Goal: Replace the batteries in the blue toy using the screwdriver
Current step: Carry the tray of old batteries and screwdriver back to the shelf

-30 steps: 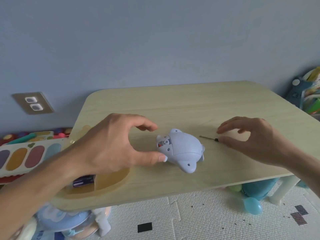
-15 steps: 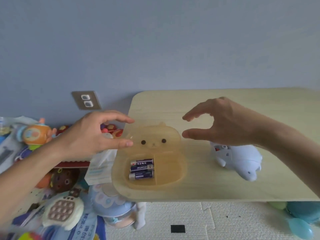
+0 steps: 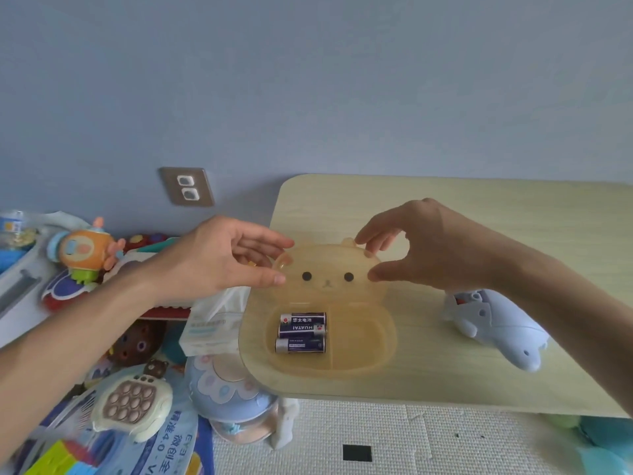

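On pale wood table: bear-faced tray, batteries; blue wall behind.

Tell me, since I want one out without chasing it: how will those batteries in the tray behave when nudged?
The three batteries are round cylinders lying on their sides, so probably roll readily. The tray rim should likely stop them. Their glossy wrappers may feel slippery.
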